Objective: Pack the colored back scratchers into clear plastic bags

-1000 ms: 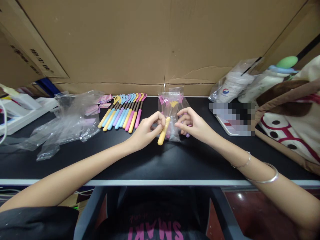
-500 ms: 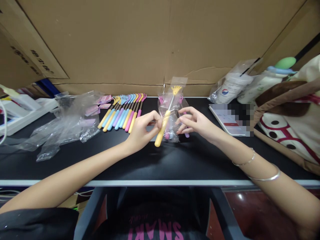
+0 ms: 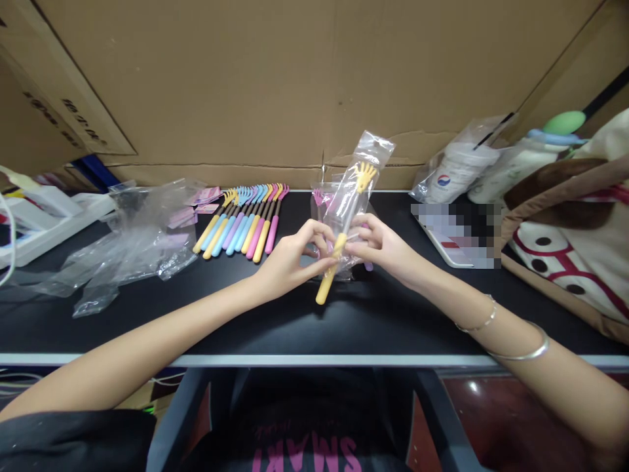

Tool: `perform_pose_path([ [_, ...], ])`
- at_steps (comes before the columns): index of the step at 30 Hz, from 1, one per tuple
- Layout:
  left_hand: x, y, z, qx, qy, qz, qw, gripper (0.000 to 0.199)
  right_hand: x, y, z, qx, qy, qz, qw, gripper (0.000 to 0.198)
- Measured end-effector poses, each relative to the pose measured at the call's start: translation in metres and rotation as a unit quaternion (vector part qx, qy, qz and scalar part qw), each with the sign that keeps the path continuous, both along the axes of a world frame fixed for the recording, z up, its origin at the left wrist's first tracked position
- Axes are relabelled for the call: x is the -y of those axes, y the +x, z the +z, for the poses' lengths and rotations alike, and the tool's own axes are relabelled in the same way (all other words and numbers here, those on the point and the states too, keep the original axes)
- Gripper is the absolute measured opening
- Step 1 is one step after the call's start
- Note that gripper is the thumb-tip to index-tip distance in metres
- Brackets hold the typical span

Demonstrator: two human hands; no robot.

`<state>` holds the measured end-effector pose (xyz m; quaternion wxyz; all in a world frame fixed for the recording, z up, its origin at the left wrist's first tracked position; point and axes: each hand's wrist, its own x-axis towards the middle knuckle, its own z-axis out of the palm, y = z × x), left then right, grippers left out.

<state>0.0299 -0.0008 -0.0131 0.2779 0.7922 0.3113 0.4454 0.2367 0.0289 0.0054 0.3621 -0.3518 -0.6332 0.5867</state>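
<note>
A yellow back scratcher [image 3: 325, 286] with a hand-shaped head and silver shaft is tilted over the table, its head and shaft inside a clear plastic bag [image 3: 374, 145]. The handle's lower end shows below my fingers. My left hand [image 3: 295, 259] is closed on the handle, thumb in front. From the other side, my right hand [image 3: 378, 246] pinches the edge of the plastic bag by the upper handle. Behind them lie several bagged back scratchers with pink heads [image 3: 319, 196], partly hidden. Left of my left hand lies a row of back scratchers [image 3: 240, 229] with coloured handles.
Clear plastic bags [image 3: 142, 229] lie in a heap at the left, with pink cards [image 3: 204, 196] beside them. A phone [image 3: 449, 246], a bagged cup [image 3: 449, 174], a bottle [image 3: 515, 157] and a fabric bag [image 3: 590, 229] stand or lie at the right. Cardboard [image 3: 246, 78] walls the back.
The back scratcher and its bag have shifted right and tilted further. My right hand, apart from the bag before, now pinches its edge; my left hand has moved right with the handle.
</note>
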Motion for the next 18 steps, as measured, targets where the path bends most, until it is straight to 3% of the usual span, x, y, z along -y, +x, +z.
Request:
perform_pose_path([
  [9,0.0001,-0.0003,0.0003,0.016,-0.153,-0.013,0.988,0.059,-0.0012,-0.0046,-0.0031,-0.001,0.037,-0.018,0.999,0.047],
  [14,-0.001,0.0014,-0.0008,0.081,-0.268,-0.045,0.959,0.073,-0.0046,-0.0037,-0.0081,-0.008,0.076,-0.024,0.997,0.05],
  [18,-0.0013,0.004,-0.0017,0.121,-0.33,-0.03,0.936,0.082,-0.0047,-0.0034,-0.0099,0.013,0.085,-0.016,0.996,0.051],
])
